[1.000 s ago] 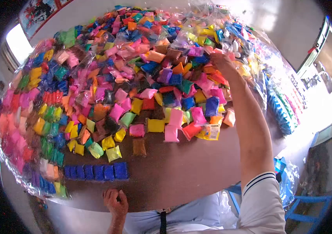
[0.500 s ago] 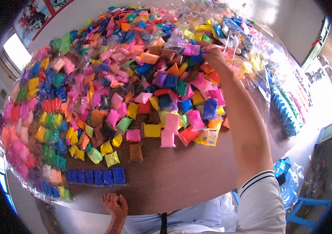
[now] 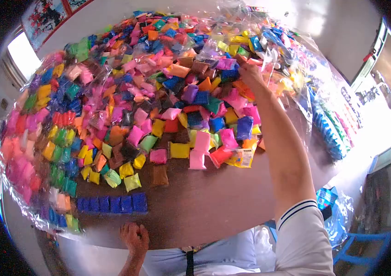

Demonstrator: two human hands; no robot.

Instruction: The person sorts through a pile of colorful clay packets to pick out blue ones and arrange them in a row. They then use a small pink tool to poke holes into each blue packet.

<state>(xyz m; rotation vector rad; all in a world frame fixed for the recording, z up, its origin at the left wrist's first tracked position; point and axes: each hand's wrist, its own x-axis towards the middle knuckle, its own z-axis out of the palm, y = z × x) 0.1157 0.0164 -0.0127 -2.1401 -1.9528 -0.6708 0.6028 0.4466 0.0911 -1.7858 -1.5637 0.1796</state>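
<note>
The right hand (image 3: 250, 72) was sunk among the packets (image 3: 168, 92) at the far side, its fingertips buried – whether it pinched one could not be told. The left hand (image 3: 134, 238) lay curled at the table (image 3: 204, 207) edge, fingers tucked under so that anything inside the fist stayed hidden, and its forearm was cut off by the bottom edge. The fisheye rim blacked out the corners and smeared the bagged packets along the left edge – the stacks (image 3: 331, 126) at the right washed out in glare, and the print on the yellow label (image 3: 243, 158) was too small to read.
</note>
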